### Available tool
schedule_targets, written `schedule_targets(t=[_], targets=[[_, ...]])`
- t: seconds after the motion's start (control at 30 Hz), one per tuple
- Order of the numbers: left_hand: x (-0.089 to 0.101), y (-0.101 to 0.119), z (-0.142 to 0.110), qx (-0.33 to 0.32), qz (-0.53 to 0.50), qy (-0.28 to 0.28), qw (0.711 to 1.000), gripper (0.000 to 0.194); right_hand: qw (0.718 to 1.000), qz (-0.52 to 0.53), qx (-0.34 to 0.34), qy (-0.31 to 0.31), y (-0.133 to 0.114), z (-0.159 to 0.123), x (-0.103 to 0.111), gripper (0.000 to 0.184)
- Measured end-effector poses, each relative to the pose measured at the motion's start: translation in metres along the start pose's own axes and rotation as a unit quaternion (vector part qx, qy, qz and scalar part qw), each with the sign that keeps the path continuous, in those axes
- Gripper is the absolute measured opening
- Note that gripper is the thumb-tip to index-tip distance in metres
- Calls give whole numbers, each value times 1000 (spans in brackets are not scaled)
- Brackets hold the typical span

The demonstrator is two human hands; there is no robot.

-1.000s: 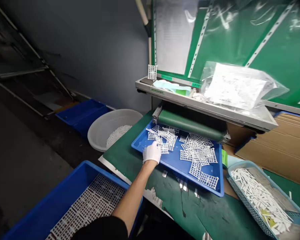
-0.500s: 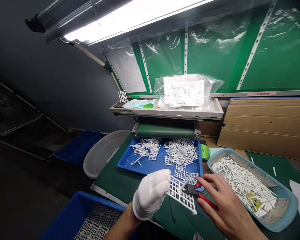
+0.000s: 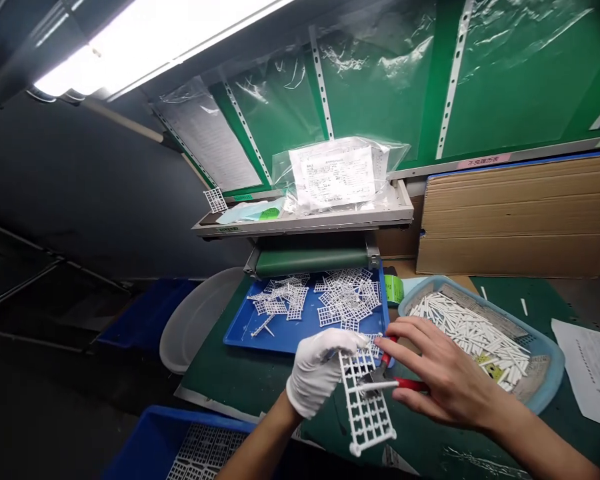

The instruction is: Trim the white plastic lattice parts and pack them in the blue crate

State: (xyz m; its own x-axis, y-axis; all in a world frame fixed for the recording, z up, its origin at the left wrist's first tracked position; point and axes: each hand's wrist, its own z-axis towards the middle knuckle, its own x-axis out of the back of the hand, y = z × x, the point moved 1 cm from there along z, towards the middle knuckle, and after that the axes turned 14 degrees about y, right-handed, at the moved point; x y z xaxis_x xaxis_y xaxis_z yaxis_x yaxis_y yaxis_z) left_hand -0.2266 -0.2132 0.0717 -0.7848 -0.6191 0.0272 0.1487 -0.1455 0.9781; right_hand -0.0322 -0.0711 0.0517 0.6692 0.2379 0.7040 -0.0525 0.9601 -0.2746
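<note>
My left hand (image 3: 319,369), in a white glove, pinches the top of a white plastic grid frame (image 3: 364,407) that hangs down over the green bench. My bare right hand (image 3: 440,377) grips red-handled cutters (image 3: 399,383), whose jaws sit against the frame's upper right edge. Just behind both hands lies a blue tray (image 3: 280,333) scattered with several more white grid frames (image 3: 347,300).
A light blue basket (image 3: 545,393) of white cut sticks sits at the right. A grey basin (image 3: 190,327) is left of the tray, a blue bin (image 3: 155,447) with grids at lower left. Cardboard (image 3: 520,220), a green roller (image 3: 310,261) and a shelf stand behind.
My left hand lifted a grid frame from the blue tray and brought it near. My right hand came in with the cutters, and the frame turned to hang upright.
</note>
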Motion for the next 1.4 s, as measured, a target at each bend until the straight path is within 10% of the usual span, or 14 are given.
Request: schedule_targets(t=[0.27,0.37,0.57,0.8,0.97,1.17,1.27,1.4], targets=[[-46,-14,-19,158,-246,104,951,94,979,-137,-114,98,-12,-3,-17,44],[-62,-13,-19,195,-276,111,934,79,968,-215,-41,123,-7,-2,-12,52],[-73,-5,-3,323,-314,-51,891,48,957,-260,108,69,25,-1,26,71],[-135,-61,10,209,-238,21,948,32,954,-205,-216,37,41,-67,-6,42],[-192,-118,11,41,-46,77,995,26,842,-57,-524,109,36,-125,-41,44],[-228,-156,22,-137,66,17,988,28,794,-18,-595,124,47,-143,-43,51],[-233,-142,30,-76,24,18,997,35,796,-25,-591,128,57,-142,-29,45],[-226,-94,32,212,-168,-20,962,51,882,-182,-415,131,71,-135,11,44]])
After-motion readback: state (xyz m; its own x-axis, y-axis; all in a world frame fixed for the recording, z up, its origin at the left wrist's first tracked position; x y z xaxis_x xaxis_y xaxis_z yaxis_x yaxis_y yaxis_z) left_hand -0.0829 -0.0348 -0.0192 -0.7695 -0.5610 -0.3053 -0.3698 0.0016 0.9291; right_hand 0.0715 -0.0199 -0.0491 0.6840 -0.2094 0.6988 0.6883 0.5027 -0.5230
